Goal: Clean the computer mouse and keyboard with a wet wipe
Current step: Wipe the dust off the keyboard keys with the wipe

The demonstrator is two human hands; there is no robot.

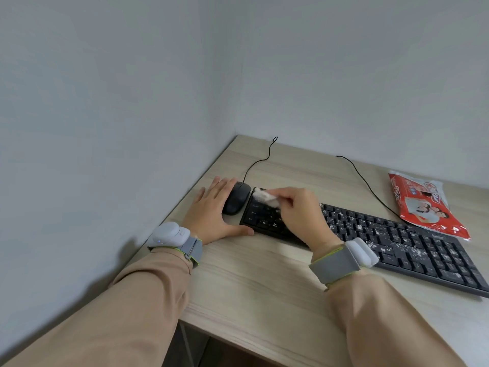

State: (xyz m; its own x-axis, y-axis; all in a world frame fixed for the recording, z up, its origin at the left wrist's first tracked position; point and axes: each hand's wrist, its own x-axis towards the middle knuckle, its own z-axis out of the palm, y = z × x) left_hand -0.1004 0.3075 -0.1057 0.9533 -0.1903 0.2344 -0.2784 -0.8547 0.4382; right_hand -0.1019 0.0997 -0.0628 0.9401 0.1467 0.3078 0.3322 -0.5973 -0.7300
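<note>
Wiping the far-left corner of the keyboard (383, 242)

My right hand (299, 213) has its fingers pinched on a crumpled white wipe (266, 197), pressed on the keyboard's left end. My left hand (211, 210) lies flat, fingers spread, beside the mouse (236, 202), which sits just left of the keyboard. White specks dot the keys; the red wipe pack (426, 205) lies behind the keyboard's right half.

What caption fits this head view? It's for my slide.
Right hand wipes keyboard with wet wipe; left hand beside mouse.
</note>
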